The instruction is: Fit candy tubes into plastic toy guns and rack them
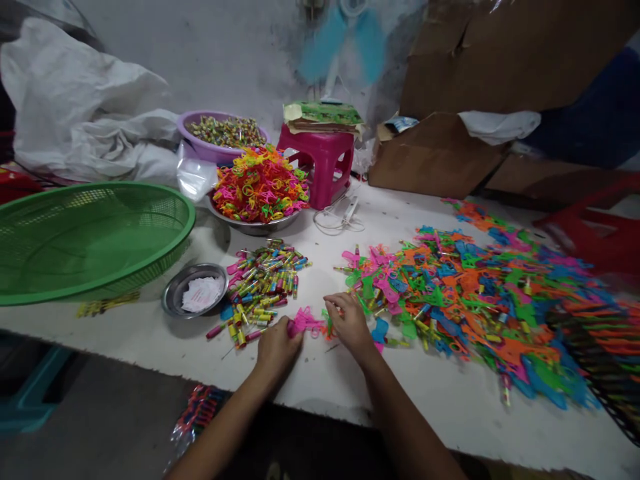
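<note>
My left hand [279, 347] is closed on a pink plastic toy gun [304, 321], which points to the right just above the white table. My right hand [350, 325] hovers beside it with curled fingers, and whatever they pinch is too small to make out. Below those fingers lie small green and orange plastic pieces [328, 328]. Next to my left hand is a heap of small tubes [270, 280] with yellow, pink and blue wrapping. Right of my right hand spreads a large pile of colourful plastic toy guns [450, 287], some with tubes among them.
A steel bowl [170, 303] with paper slips stands left, near a big green basket [185, 230]. Behind are a heaped basin of bright plastic parts [260, 187], a purple basin [185, 127], a pink stool [325, 160], a cable [330, 230], cardboard boxes [430, 157] and a fan [345, 40].
</note>
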